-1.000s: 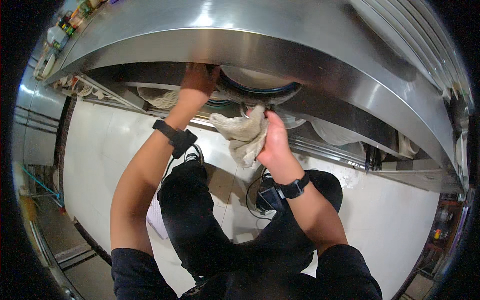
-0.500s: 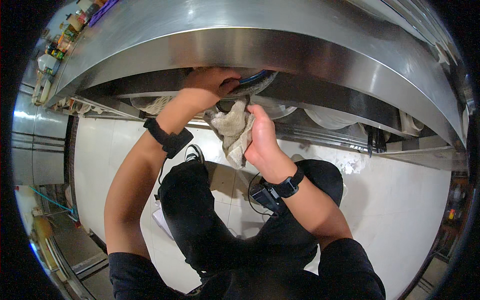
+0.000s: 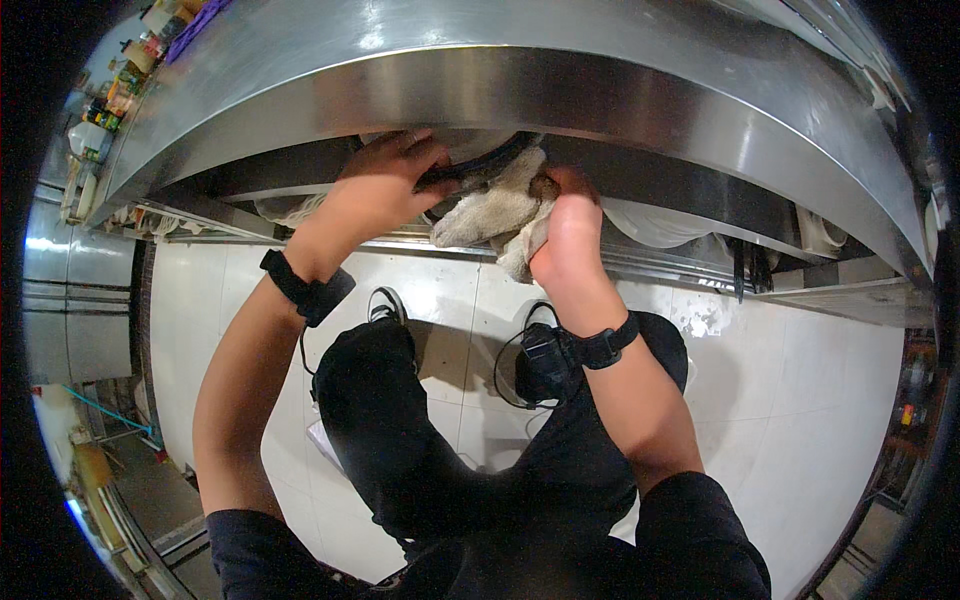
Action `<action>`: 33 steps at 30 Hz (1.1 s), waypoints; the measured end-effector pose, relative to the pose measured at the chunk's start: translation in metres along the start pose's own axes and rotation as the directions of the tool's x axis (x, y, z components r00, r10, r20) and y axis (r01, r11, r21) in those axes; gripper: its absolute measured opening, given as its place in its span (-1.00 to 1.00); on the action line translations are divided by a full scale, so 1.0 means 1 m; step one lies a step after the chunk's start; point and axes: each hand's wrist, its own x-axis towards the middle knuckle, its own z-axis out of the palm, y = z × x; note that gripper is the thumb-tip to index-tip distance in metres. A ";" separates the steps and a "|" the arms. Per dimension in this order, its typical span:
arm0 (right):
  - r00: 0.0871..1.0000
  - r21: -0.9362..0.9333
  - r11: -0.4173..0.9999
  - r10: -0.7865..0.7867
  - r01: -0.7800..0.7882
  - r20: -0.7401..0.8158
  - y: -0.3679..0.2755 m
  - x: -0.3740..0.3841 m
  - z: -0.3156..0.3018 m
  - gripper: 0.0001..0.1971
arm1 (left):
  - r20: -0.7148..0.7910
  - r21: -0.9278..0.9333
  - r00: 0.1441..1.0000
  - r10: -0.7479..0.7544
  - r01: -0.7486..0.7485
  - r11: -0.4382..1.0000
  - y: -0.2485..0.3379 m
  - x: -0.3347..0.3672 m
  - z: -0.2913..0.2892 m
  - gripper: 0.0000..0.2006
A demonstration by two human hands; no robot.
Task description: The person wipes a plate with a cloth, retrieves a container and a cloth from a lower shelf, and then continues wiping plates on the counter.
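Under the front edge of the steel counter (image 3: pixel 480 85), a round vessel with a dark rim (image 3: pixel 490 158) is partly hidden, so its exact kind is unclear. My left hand (image 3: pixel 390 185) grips its left side, fingers over the rim and thumb lower down. A crumpled off-white cloth (image 3: pixel 490 212) lies against the near side of the vessel. My right hand (image 3: pixel 570 215) is closed on the cloth at the vessel's right, its fingertips mostly out of sight.
White, plate-like round things (image 3: pixel 655 225) sit on the shelf to the right, near dark hanging handles (image 3: pixel 750 268). Bottles (image 3: pixel 125 80) and a purple cloth (image 3: pixel 197 28) stand or lie at the far left. My knees are bent above the pale tiled floor (image 3: pixel 250 330).
My right hand has pushed the cloth up and to the right against the vessel. My left hand has shifted slightly left, and the rim has tilted or turned.
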 end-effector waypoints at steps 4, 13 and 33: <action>0.990 0.041 0.999 0.007 -0.013 0.144 -0.001 0.004 -0.005 -0.72 | 0.074 -0.091 0.997 -0.024 0.031 0.995 -0.001 0.001 -0.003 -0.73; 0.993 -0.095 0.995 0.001 0.010 0.122 0.004 0.004 -0.003 -0.75 | 0.460 -0.265 0.869 -0.183 0.330 0.906 0.008 0.036 -0.015 -0.74; 0.987 -0.181 0.981 -0.049 0.077 0.155 0.014 0.007 -0.004 -0.68 | -0.009 -0.169 0.992 -0.124 0.120 0.978 -0.004 0.062 0.004 -0.69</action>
